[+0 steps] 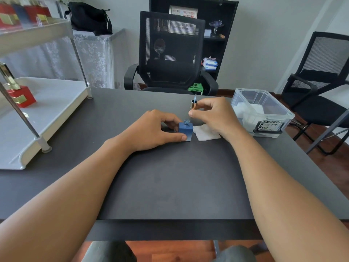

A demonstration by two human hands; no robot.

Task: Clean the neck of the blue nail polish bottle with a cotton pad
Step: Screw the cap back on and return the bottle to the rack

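The blue nail polish bottle [186,131], a square block with a bare threaded neck, stands uncapped on the dark table [170,182]. My left hand [153,132] grips it between thumb and fingers from the left. My right hand [214,115] holds the gold cap [194,105] just behind and to the right of the bottle, with the cap's brush end pointing up. A white cotton pad [205,133] lies flat on the table right of the bottle, partly under my right hand.
A clear plastic bin [262,112] with more white pads sits at the right. A white tiered rack [43,118] holding red boxes stands at the left. Two black chairs stand beyond the table's far edge and right side.
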